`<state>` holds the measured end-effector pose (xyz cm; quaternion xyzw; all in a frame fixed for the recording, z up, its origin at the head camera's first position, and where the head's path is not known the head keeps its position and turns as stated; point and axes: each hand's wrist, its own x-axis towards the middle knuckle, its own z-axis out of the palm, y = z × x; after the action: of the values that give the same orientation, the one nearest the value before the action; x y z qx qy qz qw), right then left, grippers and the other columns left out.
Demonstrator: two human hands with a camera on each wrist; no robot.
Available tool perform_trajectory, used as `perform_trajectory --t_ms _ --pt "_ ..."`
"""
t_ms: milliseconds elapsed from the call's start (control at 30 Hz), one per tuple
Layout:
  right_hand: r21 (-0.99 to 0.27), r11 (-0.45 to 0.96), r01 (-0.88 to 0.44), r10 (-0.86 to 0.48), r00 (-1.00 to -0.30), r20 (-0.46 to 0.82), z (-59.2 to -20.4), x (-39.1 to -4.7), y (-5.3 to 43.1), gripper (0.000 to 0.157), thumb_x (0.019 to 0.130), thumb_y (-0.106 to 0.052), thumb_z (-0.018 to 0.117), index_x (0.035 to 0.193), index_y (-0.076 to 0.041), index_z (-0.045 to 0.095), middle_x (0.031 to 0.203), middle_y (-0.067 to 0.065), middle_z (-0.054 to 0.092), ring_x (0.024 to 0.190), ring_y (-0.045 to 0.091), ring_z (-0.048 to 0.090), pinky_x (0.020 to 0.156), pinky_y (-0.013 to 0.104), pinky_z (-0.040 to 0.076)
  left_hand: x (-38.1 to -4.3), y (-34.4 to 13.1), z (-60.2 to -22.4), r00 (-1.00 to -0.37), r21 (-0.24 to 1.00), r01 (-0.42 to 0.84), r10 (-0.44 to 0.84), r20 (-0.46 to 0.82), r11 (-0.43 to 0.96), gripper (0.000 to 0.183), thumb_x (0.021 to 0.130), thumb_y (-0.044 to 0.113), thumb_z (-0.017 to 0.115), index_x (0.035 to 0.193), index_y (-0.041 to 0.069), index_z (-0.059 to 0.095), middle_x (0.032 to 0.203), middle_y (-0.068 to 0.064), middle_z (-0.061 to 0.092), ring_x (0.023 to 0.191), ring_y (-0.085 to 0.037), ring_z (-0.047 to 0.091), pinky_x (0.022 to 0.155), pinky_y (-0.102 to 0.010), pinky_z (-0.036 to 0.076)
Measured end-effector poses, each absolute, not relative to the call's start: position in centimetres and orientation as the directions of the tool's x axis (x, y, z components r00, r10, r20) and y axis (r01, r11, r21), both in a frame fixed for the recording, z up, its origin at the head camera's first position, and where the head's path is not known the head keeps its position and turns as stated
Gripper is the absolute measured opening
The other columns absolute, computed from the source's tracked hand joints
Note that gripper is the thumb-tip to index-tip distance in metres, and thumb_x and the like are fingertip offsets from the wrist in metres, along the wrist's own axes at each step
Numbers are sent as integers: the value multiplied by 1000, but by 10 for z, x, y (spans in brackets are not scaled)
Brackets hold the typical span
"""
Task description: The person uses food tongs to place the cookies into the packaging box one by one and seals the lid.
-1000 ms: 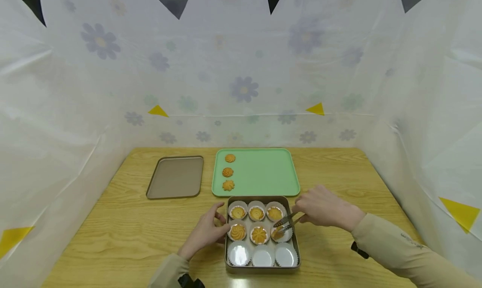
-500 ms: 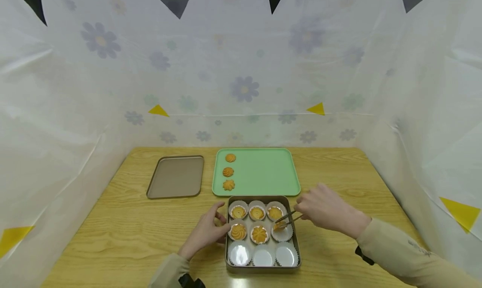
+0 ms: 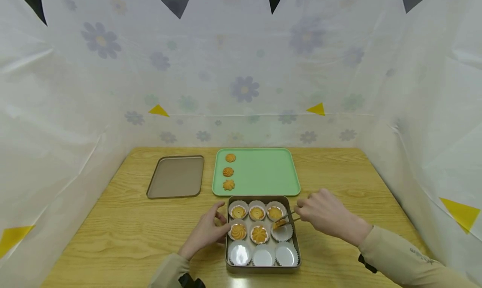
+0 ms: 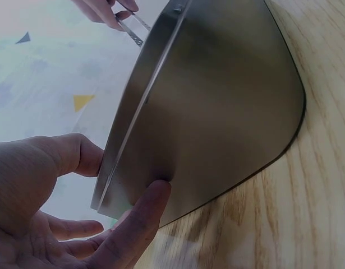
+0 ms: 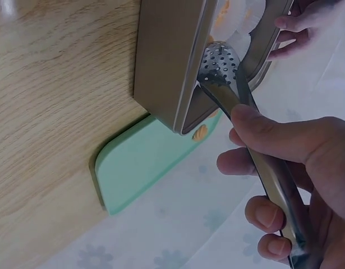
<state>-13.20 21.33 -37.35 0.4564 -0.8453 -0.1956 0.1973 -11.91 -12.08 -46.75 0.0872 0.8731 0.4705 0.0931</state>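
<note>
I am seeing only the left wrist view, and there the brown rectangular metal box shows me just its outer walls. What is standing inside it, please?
Observer: Round white paper cups, in three rows of three.
Operator: I see that the right hand holds silver metal tongs, but the box hides their tips. Where are these?
Observer: At a golden-brown cookie, by the right cup of the middle row in the head view.

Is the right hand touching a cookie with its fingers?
No, the right hand holds tongs, and only their tips reach the cookie.
</note>
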Motion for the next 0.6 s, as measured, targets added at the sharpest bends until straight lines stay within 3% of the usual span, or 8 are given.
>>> perform_trajectory --t_ms 333,600 --pt "534 516 -670 -843 -507 178 -376 -130 215 22 77 -32 82 71 -21 63 64 -9 55 48 8 30 43 22 21 -119 -120 -467 -968 829 66 236 -82 555 69 84 14 74 144 -4 44 94 -10 66 80 -16 59 72 -29 50" --pt "486 521 -701 -843 -511 168 -376 -129 214 24 71 -37 85 74 -23 66 66 -9 57 47 8 32 43 23 23 -119 -121 -466 -967 828 70 241 -80 557 69 84 14 74 144 -4 44 94 -9 66 80 -17 60 72 -30 50"
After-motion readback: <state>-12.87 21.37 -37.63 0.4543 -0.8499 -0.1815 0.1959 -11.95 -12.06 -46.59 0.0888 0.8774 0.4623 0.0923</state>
